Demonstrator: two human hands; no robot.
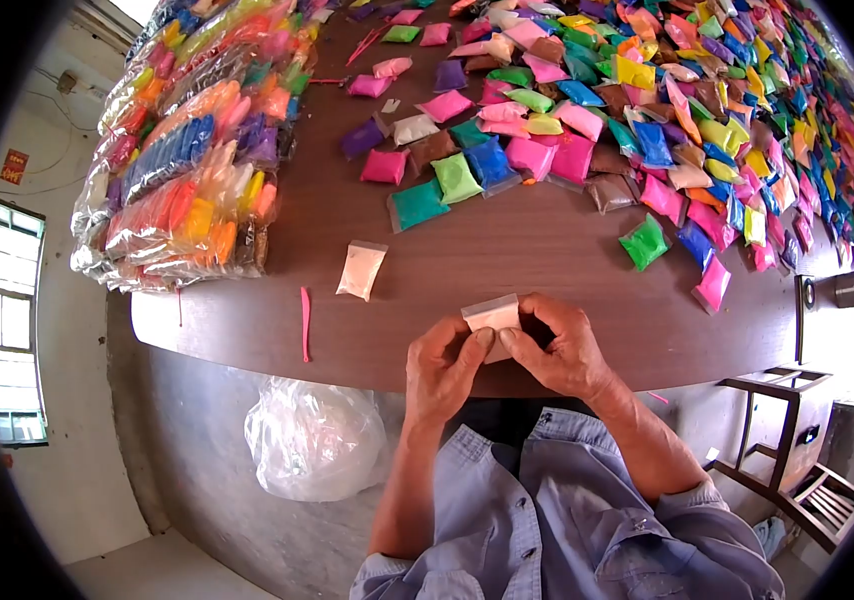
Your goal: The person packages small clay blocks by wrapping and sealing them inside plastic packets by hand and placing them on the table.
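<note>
Both hands hold one small peach-coloured packet (pixel 493 315) over the front edge of the brown table (pixel 397 345). My left hand (pixel 444 365) grips its left side, with the thumb pressed on its face. On the right side my right hand (pixel 559 348) pinches it in the same way, the two thumbs close together. A second peach packet (pixel 361 271) lies flat on the table, to the left of the hands. Further left is a thin pink plastic tool (pixel 306 325).
Many coloured packets (pixel 572 155) spread over the table's back and right. Stacked clear bags of packets (pixel 187 215) stand at the left. A green packet (pixel 644 242) lies right of the hands. A clear plastic bag (pixel 314 438) is on the floor; a wooden chair (pixel 792 430) stands right.
</note>
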